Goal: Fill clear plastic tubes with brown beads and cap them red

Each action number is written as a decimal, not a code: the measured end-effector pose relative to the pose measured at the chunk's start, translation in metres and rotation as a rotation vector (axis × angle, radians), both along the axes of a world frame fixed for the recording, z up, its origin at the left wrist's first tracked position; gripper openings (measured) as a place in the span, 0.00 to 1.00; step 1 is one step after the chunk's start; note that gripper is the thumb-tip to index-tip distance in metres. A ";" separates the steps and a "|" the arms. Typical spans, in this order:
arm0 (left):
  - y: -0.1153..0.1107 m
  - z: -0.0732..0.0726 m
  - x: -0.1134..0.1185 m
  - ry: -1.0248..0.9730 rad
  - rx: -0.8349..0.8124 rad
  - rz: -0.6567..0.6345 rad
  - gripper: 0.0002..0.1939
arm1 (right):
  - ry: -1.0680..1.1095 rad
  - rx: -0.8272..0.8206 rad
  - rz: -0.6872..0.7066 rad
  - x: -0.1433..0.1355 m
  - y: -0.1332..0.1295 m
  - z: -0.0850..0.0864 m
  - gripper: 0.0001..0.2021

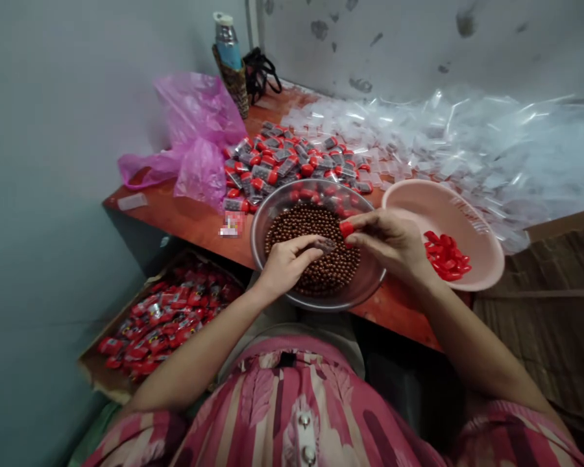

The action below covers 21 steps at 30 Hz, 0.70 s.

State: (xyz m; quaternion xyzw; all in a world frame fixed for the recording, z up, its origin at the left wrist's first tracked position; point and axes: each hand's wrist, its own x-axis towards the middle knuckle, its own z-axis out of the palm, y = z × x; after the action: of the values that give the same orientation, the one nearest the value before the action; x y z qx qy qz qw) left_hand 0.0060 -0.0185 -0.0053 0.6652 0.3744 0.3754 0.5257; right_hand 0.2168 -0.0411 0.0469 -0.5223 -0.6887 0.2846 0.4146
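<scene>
Red cap (346, 228) at right hand (389, 243) fingertips

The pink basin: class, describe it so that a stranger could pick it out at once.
Start at the red table. Right of the metal bowl of brown beads sits the pink basin, beside the right hand. It alone is plastic and pink, and it holds only a few red caps.

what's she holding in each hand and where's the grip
Right hand pinches a red cap at its fingertips; left hand holds a small clear container, grip point unclear.

Table (194, 224) crowded; bare strip left.
</scene>
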 end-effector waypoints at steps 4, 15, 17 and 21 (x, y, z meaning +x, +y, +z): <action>-0.004 0.001 -0.002 0.057 0.103 0.017 0.13 | -0.237 0.109 0.104 -0.017 0.001 -0.003 0.12; -0.016 -0.006 -0.005 0.103 0.387 0.062 0.13 | -0.520 0.324 0.224 -0.024 -0.019 -0.001 0.05; -0.017 -0.008 -0.005 0.127 0.437 0.023 0.13 | -0.558 0.333 0.229 -0.023 -0.024 -0.004 0.05; -0.017 -0.010 -0.005 0.163 0.445 -0.023 0.13 | -0.633 0.398 0.239 -0.021 -0.023 -0.009 0.06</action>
State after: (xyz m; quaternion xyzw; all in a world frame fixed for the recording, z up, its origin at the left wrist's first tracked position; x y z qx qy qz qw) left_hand 0.0008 -0.0353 -0.0150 0.7971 0.3162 0.3875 0.3384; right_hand 0.1956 -0.0638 0.0376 -0.4101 -0.8801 0.0165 0.2387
